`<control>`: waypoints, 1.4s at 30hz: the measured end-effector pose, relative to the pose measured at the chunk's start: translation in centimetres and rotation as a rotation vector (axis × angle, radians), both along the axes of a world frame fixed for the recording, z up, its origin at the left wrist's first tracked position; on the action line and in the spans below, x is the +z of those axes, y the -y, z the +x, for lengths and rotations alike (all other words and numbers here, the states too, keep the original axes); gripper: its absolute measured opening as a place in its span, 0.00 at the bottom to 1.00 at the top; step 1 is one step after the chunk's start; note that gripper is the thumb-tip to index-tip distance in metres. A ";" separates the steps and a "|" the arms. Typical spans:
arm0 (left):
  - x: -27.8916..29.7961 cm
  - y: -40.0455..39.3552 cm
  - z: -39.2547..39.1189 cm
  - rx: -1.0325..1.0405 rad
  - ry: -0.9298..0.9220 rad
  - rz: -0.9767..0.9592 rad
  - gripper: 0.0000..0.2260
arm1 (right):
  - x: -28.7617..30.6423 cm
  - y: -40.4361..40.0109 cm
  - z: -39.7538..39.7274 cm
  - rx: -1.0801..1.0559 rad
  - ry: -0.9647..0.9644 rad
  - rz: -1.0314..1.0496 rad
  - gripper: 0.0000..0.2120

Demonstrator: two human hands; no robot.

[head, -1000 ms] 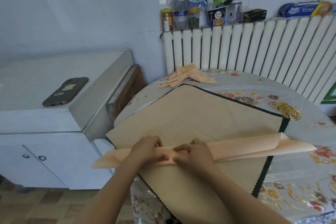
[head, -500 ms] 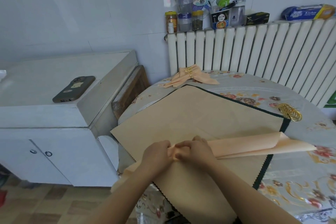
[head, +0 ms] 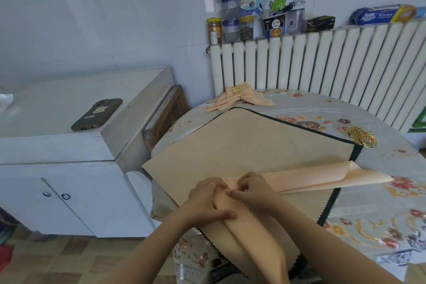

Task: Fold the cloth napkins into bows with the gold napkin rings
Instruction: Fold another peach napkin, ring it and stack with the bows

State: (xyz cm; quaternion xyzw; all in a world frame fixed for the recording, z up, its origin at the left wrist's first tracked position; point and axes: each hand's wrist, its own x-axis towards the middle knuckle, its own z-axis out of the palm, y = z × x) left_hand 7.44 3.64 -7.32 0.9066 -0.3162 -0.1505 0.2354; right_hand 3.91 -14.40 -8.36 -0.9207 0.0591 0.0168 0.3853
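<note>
White tiled walls backed a round table (head: 380,191) covered in a flowered oilcloth, with a ribbed radiator (head: 322,62) behind it carrying jars and boxes on its top. On the table lay a tan mat (head: 253,145) with a dark pinked border, and across its near part stretched a peach napkin (head: 322,178) folded into a long band. The left hand (head: 205,198) and the right hand (head: 251,191) met at the middle of that band, fingers curled and pinching the gathered cloth between them. From the pinch, one end of the napkin ran out to the right over the mat's edge, while the other end bent toward the person and hung off the table. A heap of finished bows (head: 239,97) with gold clasps sat at the far edge near the radiator. Loose gold napkin rings (head: 363,137) lay just beyond the mat's right corner. A phone (head: 96,114) rested on a white cabinet (head: 69,145) to the left.
</note>
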 end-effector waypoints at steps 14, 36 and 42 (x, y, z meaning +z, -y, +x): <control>-2.7 2.7 -1.1 -0.137 0.283 0.116 0.28 | 2.1 2.9 -0.3 0.089 0.002 -0.160 0.17; 1.3 5.5 0.2 -0.163 0.192 0.392 0.26 | 4.5 8.1 0.9 -0.046 -0.393 -0.663 0.29; 1.5 5.6 0.6 -0.167 0.172 0.372 0.25 | 5.7 7.4 2.7 0.013 -0.478 -0.595 0.25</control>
